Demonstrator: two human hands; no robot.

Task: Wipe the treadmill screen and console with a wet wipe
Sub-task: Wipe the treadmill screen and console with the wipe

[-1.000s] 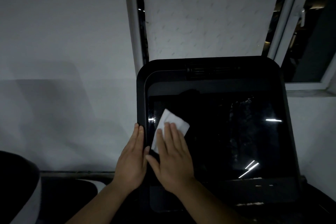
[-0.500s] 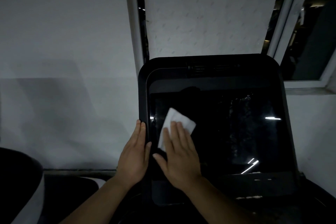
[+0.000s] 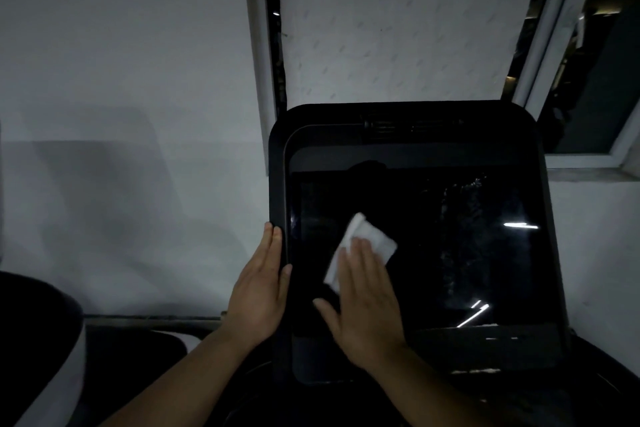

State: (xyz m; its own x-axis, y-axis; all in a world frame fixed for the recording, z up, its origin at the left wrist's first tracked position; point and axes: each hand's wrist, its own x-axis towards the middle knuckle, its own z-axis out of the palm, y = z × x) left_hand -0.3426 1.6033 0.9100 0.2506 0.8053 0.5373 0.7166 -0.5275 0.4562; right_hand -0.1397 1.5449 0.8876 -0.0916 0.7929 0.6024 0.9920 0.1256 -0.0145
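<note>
The black treadmill console [image 3: 415,121] stands in front of me, its dark glossy screen [image 3: 467,246] showing streaks and light reflections. A folded white wet wipe [image 3: 367,239] lies on the left half of the screen. My right hand [image 3: 367,302] presses flat on the wipe, fingers extended over its lower part. My left hand [image 3: 259,291] rests flat against the console's left edge, fingers straight, thumb on the front bezel.
A white wall [image 3: 121,80] rises behind the console. A window frame [image 3: 554,45] with dark panes stands at the upper right. A dark rounded object [image 3: 38,340] with a pale rim sits at the lower left.
My right hand has slid the wipe to the right across the screen, away from the left edge. My left hand stays on the console's left side.
</note>
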